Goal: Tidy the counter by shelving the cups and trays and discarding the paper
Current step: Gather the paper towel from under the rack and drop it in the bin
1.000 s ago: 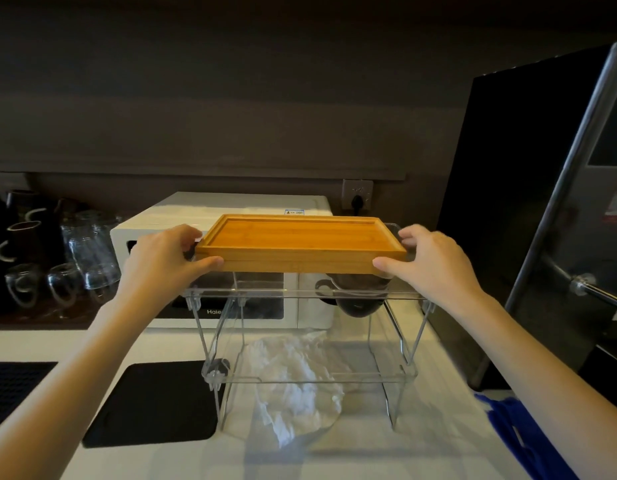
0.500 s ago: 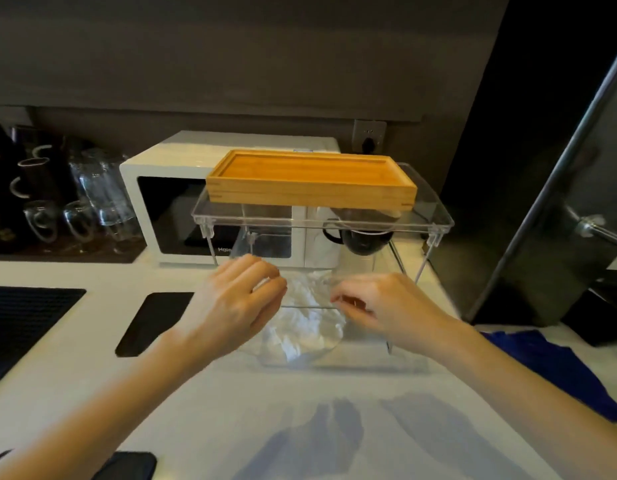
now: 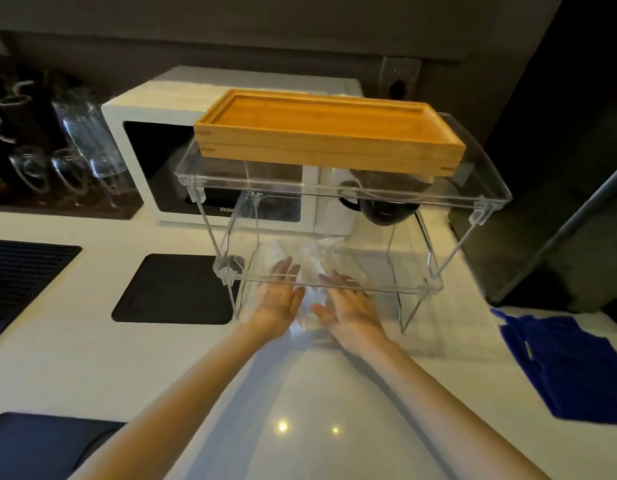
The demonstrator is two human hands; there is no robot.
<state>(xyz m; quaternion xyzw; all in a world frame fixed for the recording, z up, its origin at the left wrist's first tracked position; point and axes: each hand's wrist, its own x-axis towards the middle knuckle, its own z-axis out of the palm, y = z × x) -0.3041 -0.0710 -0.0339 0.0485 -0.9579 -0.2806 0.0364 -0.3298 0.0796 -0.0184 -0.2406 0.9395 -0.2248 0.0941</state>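
White crumpled paper [image 3: 309,271] lies on the counter [image 3: 92,358] beneath the lower tier of the clear acrylic shelf [image 3: 338,199]. Both hands reach under that tier with fingers extended and spread. The left hand [image 3: 281,299] sits at the left edge of the paper; the right hand [image 3: 348,308] sits at its right edge, palms turned toward each other. The paper lies between the two hands and touches them, but neither hand is closed around it. The fingertips of both hands are seen through the transparent lower tier.

Two stacked wooden trays [image 3: 329,133] rest flat on the top tier of the shelf, filling most of its length. A dark cup [image 3: 383,211] sits behind the shelf, at the right, visible through the acrylic; whether it stands on the counter or on a tier cannot be determined.

A white microwave [image 3: 154,140] stands behind the shelf against the wall. Glass and dark cups [image 3: 58,143] are grouped to the left of the microwave. A black mat [image 3: 172,289] lies on the counter just left of the shelf legs. A blue cloth [image 3: 570,365] lies on the counter at the right, well apart from the shelf.
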